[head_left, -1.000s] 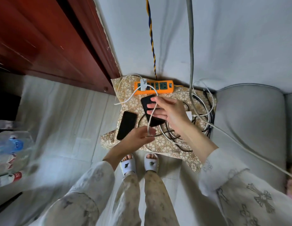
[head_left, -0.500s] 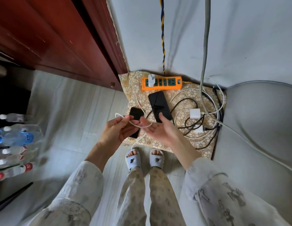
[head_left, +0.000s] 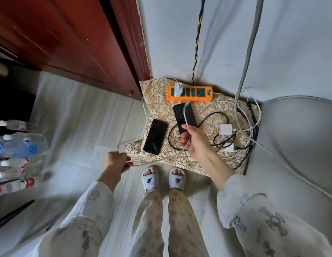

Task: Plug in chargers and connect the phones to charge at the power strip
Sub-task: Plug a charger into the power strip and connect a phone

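Observation:
An orange power strip [head_left: 196, 97] lies at the back of a patterned cushion [head_left: 157, 101], with one white charger [head_left: 178, 89] plugged into its left end. Two black phones rest on the cushion: one [head_left: 155, 136] at the front left, another [head_left: 188, 115] in the middle. The plugged charger's white cable [head_left: 144, 106] runs down the cushion's left side. My left hand [head_left: 118, 161] grips it low over the floor. My right hand [head_left: 195, 140] pinches its free end, which arcs up over the middle phone. Two loose white chargers [head_left: 225, 129] lie among tangled cables on the right.
A red wooden door [head_left: 78, 43] stands at the left and a grey sofa arm [head_left: 299, 130] on the right. Several water bottles [head_left: 14, 147] sit on the floor at far left. A grey cord [head_left: 248, 51] and a twisted blue-yellow cord [head_left: 197, 39] hang down the wall. My slippered feet [head_left: 163, 178] stand before the cushion.
My hands have drawn apart along the white cable: the left moved down-left over the floor, the right rose with the cable's end over the middle phone. The camera view shifted slightly.

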Motion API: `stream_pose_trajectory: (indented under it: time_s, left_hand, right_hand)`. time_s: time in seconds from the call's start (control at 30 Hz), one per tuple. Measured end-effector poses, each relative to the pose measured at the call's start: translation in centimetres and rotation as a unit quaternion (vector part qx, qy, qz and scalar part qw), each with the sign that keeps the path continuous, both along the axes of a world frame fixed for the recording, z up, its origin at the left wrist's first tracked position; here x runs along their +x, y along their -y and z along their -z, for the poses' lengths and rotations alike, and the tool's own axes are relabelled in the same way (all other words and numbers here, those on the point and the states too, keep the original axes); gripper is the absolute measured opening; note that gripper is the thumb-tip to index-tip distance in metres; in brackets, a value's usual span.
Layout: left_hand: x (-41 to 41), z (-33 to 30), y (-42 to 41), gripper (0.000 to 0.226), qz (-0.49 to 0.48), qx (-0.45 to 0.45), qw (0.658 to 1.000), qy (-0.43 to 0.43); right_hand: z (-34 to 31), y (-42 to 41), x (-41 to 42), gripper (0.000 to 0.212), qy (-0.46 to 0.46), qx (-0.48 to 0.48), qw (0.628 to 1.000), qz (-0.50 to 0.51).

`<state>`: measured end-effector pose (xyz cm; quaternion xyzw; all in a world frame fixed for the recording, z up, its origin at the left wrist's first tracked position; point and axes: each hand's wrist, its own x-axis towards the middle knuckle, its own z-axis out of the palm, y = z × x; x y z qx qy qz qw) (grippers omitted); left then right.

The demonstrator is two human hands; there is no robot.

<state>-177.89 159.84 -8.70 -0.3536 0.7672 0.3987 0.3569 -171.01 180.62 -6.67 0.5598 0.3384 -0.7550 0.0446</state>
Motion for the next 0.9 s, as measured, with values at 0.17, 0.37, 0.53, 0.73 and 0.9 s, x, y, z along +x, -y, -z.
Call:
stream_pose_trajectory:
  time_s: [0.17,0.37,0.53,0.73,0.9]
  left_hand:
    - [0.9,2.1,0.6,0.057,0.317,-0.162,0.934,0.010]
    - [0.6,7.5,-4.6,0.048,0.386,-0.085,0.911,-0.120]
    - [1.2,11.8,-7.7,0.080,0.452,-0.170,0.862,-0.155]
    - [1.5,13.6,-8.4,0.095,0.453,-0.213,0.844,-0.193]
    - [-0.4,12.7,-7.3,0.082,0.491,-0.189,0.830,-0.184]
  right_hand:
    - [0.7,0.3,0.8,0.023,0.000,0.070,0.991,-0.113]
    - [5.5,-0.2,2.7,0.021,-0.028,0.095,0.981,-0.169]
    - [8.6,-0.6,2.6,0.028,-0.005,0.101,0.989,-0.104]
    - [10.4,-1.2,2.7,0.021,-0.008,0.127,0.974,-0.188]
    - [9.4,-1.3,1.8,0.020,-0.031,0.114,0.978,-0.169]
